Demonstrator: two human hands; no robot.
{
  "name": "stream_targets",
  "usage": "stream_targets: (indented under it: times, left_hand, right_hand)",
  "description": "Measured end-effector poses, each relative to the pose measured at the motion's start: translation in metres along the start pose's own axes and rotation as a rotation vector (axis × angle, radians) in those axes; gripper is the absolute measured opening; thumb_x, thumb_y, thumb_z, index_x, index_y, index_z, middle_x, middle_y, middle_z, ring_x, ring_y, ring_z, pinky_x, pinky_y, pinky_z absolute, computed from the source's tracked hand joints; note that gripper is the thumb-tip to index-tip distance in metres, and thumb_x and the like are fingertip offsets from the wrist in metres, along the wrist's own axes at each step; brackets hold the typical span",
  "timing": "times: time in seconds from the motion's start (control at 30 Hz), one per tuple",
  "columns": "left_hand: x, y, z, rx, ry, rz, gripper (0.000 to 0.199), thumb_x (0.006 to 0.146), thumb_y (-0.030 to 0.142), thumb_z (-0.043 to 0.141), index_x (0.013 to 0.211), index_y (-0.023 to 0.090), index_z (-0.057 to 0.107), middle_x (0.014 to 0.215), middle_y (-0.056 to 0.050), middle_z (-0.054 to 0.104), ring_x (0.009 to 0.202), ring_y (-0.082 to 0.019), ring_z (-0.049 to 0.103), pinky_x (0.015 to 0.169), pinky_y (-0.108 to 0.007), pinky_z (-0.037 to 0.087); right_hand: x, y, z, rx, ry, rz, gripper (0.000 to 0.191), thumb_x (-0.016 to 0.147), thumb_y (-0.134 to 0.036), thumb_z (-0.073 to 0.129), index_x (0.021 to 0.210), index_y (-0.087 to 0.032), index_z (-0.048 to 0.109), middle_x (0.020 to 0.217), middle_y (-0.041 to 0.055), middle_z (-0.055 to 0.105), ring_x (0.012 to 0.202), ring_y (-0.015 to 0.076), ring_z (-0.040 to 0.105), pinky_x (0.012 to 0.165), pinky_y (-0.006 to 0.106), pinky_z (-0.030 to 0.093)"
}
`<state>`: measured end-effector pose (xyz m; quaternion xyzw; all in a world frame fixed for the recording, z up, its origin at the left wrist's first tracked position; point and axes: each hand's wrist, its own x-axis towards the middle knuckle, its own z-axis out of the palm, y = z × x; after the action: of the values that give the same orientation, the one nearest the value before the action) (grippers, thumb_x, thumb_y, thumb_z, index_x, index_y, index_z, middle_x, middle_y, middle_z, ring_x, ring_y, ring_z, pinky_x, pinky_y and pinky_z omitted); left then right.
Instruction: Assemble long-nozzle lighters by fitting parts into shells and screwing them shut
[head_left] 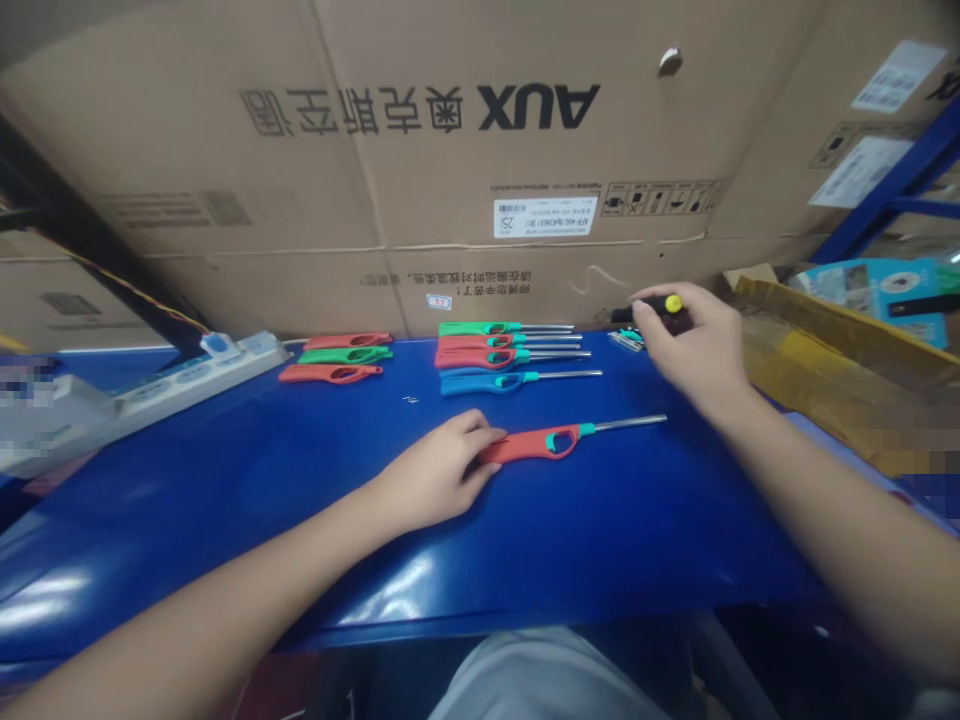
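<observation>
In the head view, the left hand (439, 472) has its fingers clamped on the rear end of a red lighter (525, 444) on the blue table (570, 540). The right hand (701, 342) grips a black tool (657, 304) with a yellow end, near small parts (627, 342). Behind the red lighter lie more lighters (471, 357), with three handle pieces (330, 356) to their left.

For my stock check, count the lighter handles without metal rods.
3, lined up at the left on the blue table, beside the white power strip: back red handle, middle green handle, front red handle. None looks hidden.
</observation>
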<state>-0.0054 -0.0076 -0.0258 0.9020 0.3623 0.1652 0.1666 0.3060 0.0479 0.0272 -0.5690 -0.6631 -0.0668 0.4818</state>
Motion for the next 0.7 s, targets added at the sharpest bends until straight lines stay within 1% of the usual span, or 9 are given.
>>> stream_targets:
  times: [0.07, 0.17, 0.23, 0.3, 0.37, 0.43, 0.5, 0.6, 0.7]
  left_hand:
    - [0.0, 0.002, -0.001, 0.014, -0.016, 0.002, 0.037, 0.098, 0.025, 0.056, 0.132, 0.015, 0.063, 0.111, -0.011, 0.062, 0.1, -0.023, 0.063, 0.092, -0.037, 0.056]
    - [-0.001, 0.005, -0.003, 0.03, -0.017, 0.014, 0.035, 0.099, 0.029, 0.055, 0.13, 0.016, 0.065, 0.109, -0.011, 0.062, 0.1, -0.023, 0.063, 0.092, -0.037, 0.055]
    - [-0.001, 0.006, -0.003, 0.031, -0.018, 0.016, 0.035, 0.099, 0.03, 0.054, 0.129, 0.016, 0.066, 0.108, -0.011, 0.062, 0.098, -0.023, 0.063, 0.092, -0.037, 0.056]
    - [-0.002, 0.006, -0.002, 0.032, -0.022, 0.014, 0.035, 0.098, 0.03, 0.054, 0.127, 0.016, 0.067, 0.108, -0.011, 0.062, 0.098, -0.024, 0.063, 0.092, -0.038, 0.055]
    - [-0.002, 0.006, -0.002, 0.027, -0.012, 0.026, 0.034, 0.097, 0.029, 0.056, 0.128, 0.017, 0.067, 0.113, -0.012, 0.062, 0.103, -0.025, 0.063, 0.096, -0.04, 0.054]
    - [-0.001, 0.006, -0.001, 0.022, 0.002, 0.051, 0.035, 0.097, 0.026, 0.056, 0.129, 0.017, 0.066, 0.119, -0.012, 0.062, 0.111, -0.027, 0.062, 0.1, -0.041, 0.052]
    - [-0.001, 0.007, -0.001, 0.033, 0.007, 0.066, 0.035, 0.097, 0.025, 0.056, 0.129, 0.017, 0.065, 0.119, -0.012, 0.063, 0.11, -0.027, 0.062, 0.099, -0.041, 0.052]
    - [-0.002, 0.008, -0.002, 0.072, -0.003, 0.05, 0.032, 0.097, 0.027, 0.055, 0.125, 0.016, 0.066, 0.112, -0.012, 0.064, 0.101, -0.027, 0.063, 0.091, -0.04, 0.055]
    - [-0.002, 0.009, -0.003, 0.092, -0.015, 0.04, 0.031, 0.096, 0.027, 0.056, 0.124, 0.017, 0.066, 0.112, -0.012, 0.064, 0.101, -0.027, 0.064, 0.09, -0.04, 0.055]
  right_hand:
    - [-0.01, -0.029, 0.011, 0.238, -0.003, -0.067, 0.026, 0.095, -0.041, 0.057, 0.101, -0.02, 0.072, 0.096, 0.007, 0.075, 0.082, 0.0205, 0.069, 0.075, 0.033, 0.054]
    - [-0.025, -0.066, 0.034, 0.513, -0.264, -0.109, 0.024, 0.094, -0.042, 0.063, 0.103, -0.021, 0.072, 0.102, 0.0049, 0.077, 0.09, 0.0189, 0.071, 0.08, 0.032, 0.055]
    - [-0.032, -0.083, 0.054, 0.606, -0.4, -0.139, 0.022, 0.096, -0.038, 0.061, 0.106, -0.021, 0.071, 0.108, 0.0051, 0.076, 0.098, 0.0192, 0.07, 0.087, 0.033, 0.054]
    - [-0.036, -0.094, 0.074, 0.621, -0.442, -0.205, 0.017, 0.096, -0.032, 0.062, 0.106, -0.022, 0.071, 0.112, 0.0049, 0.075, 0.106, 0.0193, 0.069, 0.096, 0.035, 0.051]
    - [-0.039, -0.099, 0.092, 0.638, -0.483, -0.22, 0.017, 0.096, -0.029, 0.061, 0.108, -0.022, 0.071, 0.113, 0.0051, 0.075, 0.109, 0.0193, 0.067, 0.099, 0.036, 0.05]
    - [-0.04, -0.1, 0.107, 0.66, -0.501, -0.187, 0.018, 0.096, -0.029, 0.061, 0.107, -0.02, 0.071, 0.112, 0.0068, 0.075, 0.106, 0.0196, 0.068, 0.095, 0.036, 0.051]
    - [-0.041, -0.099, 0.117, 0.683, -0.511, -0.139, 0.018, 0.096, -0.029, 0.06, 0.105, -0.018, 0.07, 0.111, 0.0082, 0.075, 0.103, 0.0197, 0.068, 0.093, 0.037, 0.052]
    - [-0.043, -0.096, 0.124, 0.715, -0.538, -0.081, 0.017, 0.096, -0.03, 0.058, 0.103, -0.018, 0.069, 0.107, 0.0075, 0.075, 0.098, 0.0191, 0.069, 0.089, 0.036, 0.053]
    - [-0.044, -0.095, 0.125, 0.741, -0.551, -0.065, 0.018, 0.096, -0.032, 0.058, 0.103, -0.02, 0.069, 0.109, 0.0071, 0.074, 0.098, 0.0192, 0.069, 0.09, 0.036, 0.054]
